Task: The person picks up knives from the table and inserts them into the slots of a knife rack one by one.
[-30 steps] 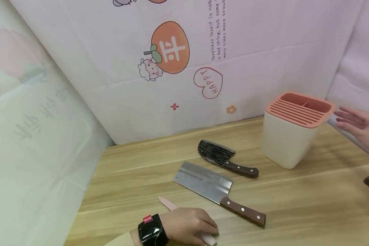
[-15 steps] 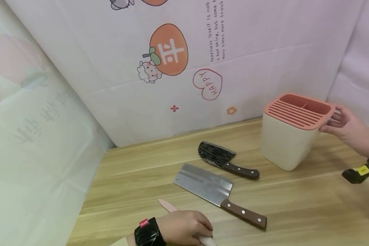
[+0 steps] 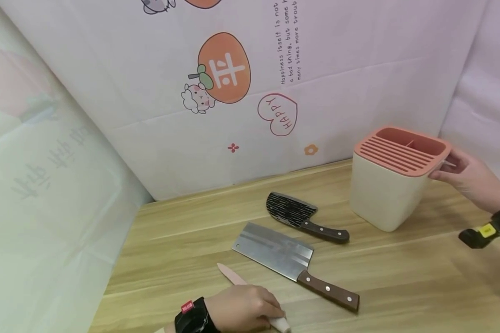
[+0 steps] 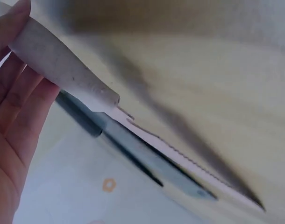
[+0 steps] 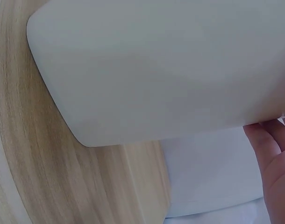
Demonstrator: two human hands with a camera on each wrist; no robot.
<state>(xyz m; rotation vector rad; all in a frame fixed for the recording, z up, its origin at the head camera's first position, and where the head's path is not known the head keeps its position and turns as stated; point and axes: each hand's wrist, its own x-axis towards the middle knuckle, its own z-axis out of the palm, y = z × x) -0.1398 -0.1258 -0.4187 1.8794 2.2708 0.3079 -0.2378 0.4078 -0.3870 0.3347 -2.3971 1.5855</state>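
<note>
My left hand grips the pale handle of a small knife with a pink blade, low in the head view. In the left wrist view the thumb and fingers wrap the knife's handle; its blade shows a serrated edge, with a shadow beside it. At the right, my right hand holds the upper right side of a cream knife holder with a slotted coral lid, thumb in front. In the right wrist view, fingertips meet the holder's wall.
A steel cleaver with a brown handle lies beyond the left hand, blade to the left. Behind it lies a black-patterned knife. All rest on a wood-grain table, backed by a printed white cloth.
My right hand has come in from the right and taken hold of the knife holder's side. The left hand keeps its grip on the small knife and has shifted slightly left.
</note>
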